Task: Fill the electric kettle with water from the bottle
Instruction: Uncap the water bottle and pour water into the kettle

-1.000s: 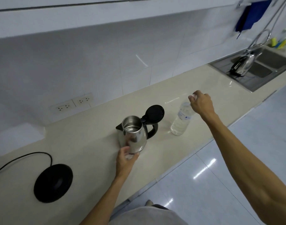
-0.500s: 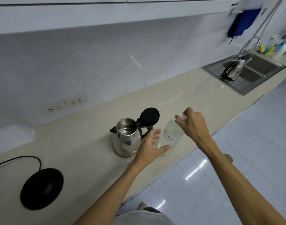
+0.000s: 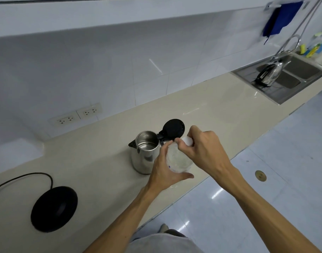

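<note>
The bottle (image 3: 176, 158) is gripped around its body by the left hand (image 3: 165, 172), thumb on the near side and fingers wrapped over the far side, and is held tilted just above the front edge of the desk (image 3: 101, 172). Its white cap (image 3: 188, 141) is pinched by the fingers of the right hand (image 3: 205, 150), which are curled closed over the neck. The step in hand is judged to be the unscrewing of the cap; it is not yet off, so no water can be poured. For the next move, the cap needs to be twisted free while the body is kept from turning in the left hand, after which the neck must be brought over the open mouth of the kettle.

The bottle is clear and appears to hold water, though the level cannot be read through the hands. The electric kettle (image 3: 146, 152) stands upright on the desk, just beside the bottle on its far left, with its black lid (image 3: 173, 129) hinged fully back. Its steel interior is seen to be bare and looks dry, though the very bottom is in shadow. The black power base (image 3: 54, 209) is set well apart to the left, with its cord trailing off. A second kettle (image 3: 268, 74) lies in the sink (image 3: 277, 95) at the far right.
</note>
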